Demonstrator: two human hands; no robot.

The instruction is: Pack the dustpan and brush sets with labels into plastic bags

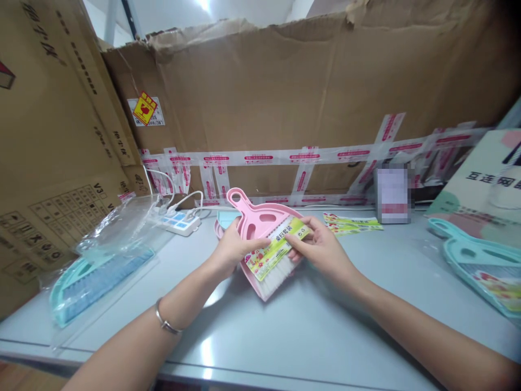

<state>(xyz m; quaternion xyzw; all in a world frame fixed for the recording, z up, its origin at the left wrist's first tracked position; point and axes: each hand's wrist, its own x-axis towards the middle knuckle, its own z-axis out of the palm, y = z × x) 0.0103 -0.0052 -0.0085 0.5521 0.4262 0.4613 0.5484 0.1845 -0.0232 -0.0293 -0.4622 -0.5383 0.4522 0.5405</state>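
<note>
A pink dustpan [260, 220] with a white-bristled brush [277, 277] lies in the middle of the grey table [285, 336]. A yellow-green paper label [277, 247] lies across the brush. My left hand [232, 250] grips the pan's left side, its thumb pressed on the label. My right hand [321, 247] pinches the label's right end with fingers closed on it.
A teal dustpan set in a clear bag [97, 271] lies at the left. Another teal dustpan [480, 263] sits at the right edge. Spare labels [352, 224], a power strip [179, 220] and a small blurred box [393, 195] stand behind. Taped cardboard walls [305, 98] enclose the table.
</note>
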